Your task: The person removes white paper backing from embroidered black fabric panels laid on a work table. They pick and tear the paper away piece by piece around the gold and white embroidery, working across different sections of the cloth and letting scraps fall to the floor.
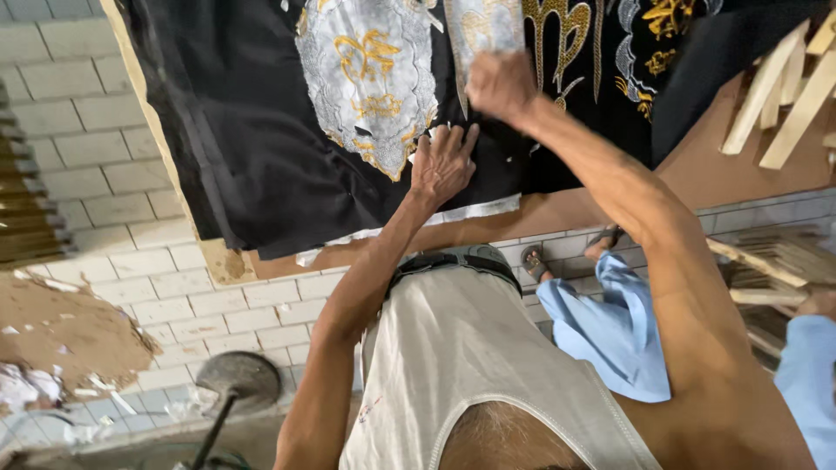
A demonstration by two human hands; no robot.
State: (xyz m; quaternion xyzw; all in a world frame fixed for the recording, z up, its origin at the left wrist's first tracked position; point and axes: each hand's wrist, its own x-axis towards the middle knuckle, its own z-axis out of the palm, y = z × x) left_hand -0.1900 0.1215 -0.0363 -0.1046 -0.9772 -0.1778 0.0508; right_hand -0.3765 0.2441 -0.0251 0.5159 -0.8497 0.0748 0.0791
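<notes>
Head camera looks down over the person's chest at a black cloth [252, 165] spread over a brown wooden desk [714, 165], its lower edge hanging just over the desk's near side. A silver embroidered patch with gold ornament in its middle [366, 83] lies on the cloth, and beside it sits a second, narrower silver-and-gold embroidered piece [484, 24]. The left hand [444, 164] lies flat on the black cloth just below and to the right of the large patch, fingers spread apart and pressed against the fabric, clamped on nothing. The right hand [501, 85] is curled into a loose fist at the lower edge of the narrower piece; its fingers are drawn together, but whether they pinch the fabric or a small tool cannot be told. More gold embroidery [566, 35] runs across the cloth to the right of that hand. Pale wooden slats [784, 87] lean at the desk's far right. Below the desk, a white tiled floor [113, 130] shows, with a sandalled foot [533, 261] and light blue trousers [610, 331] of another person nearby.
</notes>
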